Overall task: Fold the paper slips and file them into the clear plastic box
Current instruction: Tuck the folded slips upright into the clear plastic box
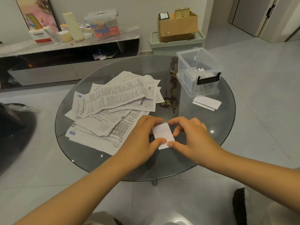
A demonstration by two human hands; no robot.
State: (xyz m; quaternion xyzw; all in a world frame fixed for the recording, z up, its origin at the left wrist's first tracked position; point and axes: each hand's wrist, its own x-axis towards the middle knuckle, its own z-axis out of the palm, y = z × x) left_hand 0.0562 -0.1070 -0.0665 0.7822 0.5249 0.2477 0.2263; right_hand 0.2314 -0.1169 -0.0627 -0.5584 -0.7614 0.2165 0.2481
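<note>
A small folded white paper slip (163,134) lies on the round glass table (203,143) near its front edge. My left hand (142,137) pinches the slip's left side, thumb at its lower edge. My right hand (190,137) pinches its right side with thumb and fingertips. A heap of unfolded printed paper slips (113,101) covers the table's left half. At the back right stands the clear plastic box (198,70) with a black latch, open, holding several folded slips. Another folded slip (207,103) lies in front of the box.
A low TV cabinet (69,46) with cartons, a vase and a storage tub runs along the far wall. A green bin (177,43) carrying a cardboard box stands behind the table. A dark seat sits at the left edge. Grey tiled floor surrounds the table.
</note>
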